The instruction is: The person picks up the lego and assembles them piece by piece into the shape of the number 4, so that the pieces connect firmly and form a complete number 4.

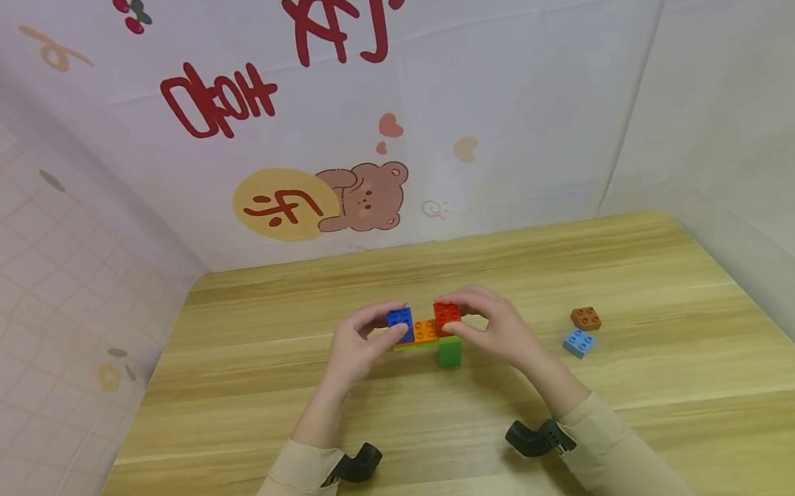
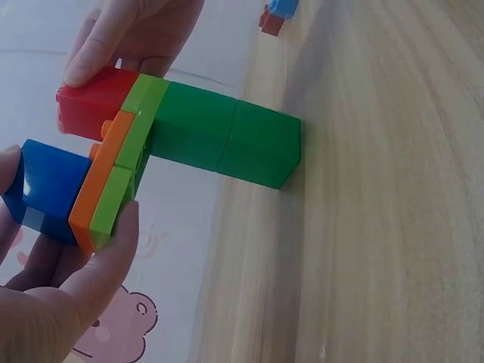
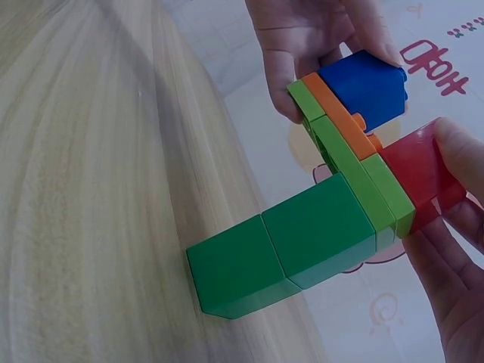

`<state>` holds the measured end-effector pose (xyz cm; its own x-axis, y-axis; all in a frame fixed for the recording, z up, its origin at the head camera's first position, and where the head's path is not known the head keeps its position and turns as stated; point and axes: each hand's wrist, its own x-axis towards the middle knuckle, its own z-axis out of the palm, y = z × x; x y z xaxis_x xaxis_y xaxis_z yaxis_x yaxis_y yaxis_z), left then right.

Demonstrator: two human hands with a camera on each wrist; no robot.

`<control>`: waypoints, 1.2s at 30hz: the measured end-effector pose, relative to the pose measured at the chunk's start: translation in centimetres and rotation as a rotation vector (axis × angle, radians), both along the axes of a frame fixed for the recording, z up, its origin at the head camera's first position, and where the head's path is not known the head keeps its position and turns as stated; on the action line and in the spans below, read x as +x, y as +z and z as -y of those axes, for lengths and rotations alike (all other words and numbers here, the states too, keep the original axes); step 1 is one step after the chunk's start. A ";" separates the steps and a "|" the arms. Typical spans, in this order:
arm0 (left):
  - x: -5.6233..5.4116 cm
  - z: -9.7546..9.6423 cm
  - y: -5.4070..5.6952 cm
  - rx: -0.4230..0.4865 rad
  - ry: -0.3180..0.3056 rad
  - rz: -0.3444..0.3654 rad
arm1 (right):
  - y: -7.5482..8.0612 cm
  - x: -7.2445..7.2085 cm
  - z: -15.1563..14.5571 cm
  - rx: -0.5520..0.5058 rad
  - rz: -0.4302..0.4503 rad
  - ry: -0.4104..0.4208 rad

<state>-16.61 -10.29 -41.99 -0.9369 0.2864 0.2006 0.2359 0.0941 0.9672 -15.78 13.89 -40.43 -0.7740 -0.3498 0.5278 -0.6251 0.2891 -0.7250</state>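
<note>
A toy-brick build stands upright on the table. Two green bricks [image 2: 227, 136] form its column, with flat light-green bricks [image 3: 355, 166] across the top that overhang to the left. Over the overhang lies a flat orange brick [image 1: 424, 330]. At its left end sits a blue brick [image 1: 400, 324], and a red brick [image 1: 447, 317] stands above the column. My left hand [image 1: 353, 351] grips the blue brick's end, one digit against the light-green underside. My right hand [image 1: 491, 325] pinches the red brick between thumb and fingers.
To the right on the wooden table [image 1: 320, 482] lie a brown brick [image 1: 585, 319] and a light-blue brick [image 1: 579, 342], close together. A printed white cloth [image 1: 512, 90] hangs behind the table and along its sides.
</note>
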 end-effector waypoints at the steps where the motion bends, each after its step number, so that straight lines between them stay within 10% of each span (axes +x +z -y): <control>1: 0.0 0.0 0.0 0.002 0.002 0.004 | 0.0 0.0 0.0 0.000 0.001 0.000; 19: -0.1 0.0 -0.1 -0.011 -0.008 -0.003 | 0.3 0.1 0.0 0.021 -0.004 -0.005; 29: -0.1 -0.1 -0.1 -0.014 0.002 0.007 | -3.2 -1.8 -0.6 0.013 0.001 -0.012; 36: 1.0 -0.3 1.9 -0.062 -0.002 -0.017 | -3.3 -1.8 -0.8 0.002 0.008 0.001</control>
<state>-15.57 -9.94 -40.09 -0.9327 0.3009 0.1987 0.2530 0.1533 0.9553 -17.59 14.70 -43.78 -0.7780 -0.3516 0.5206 -0.6193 0.2901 -0.7296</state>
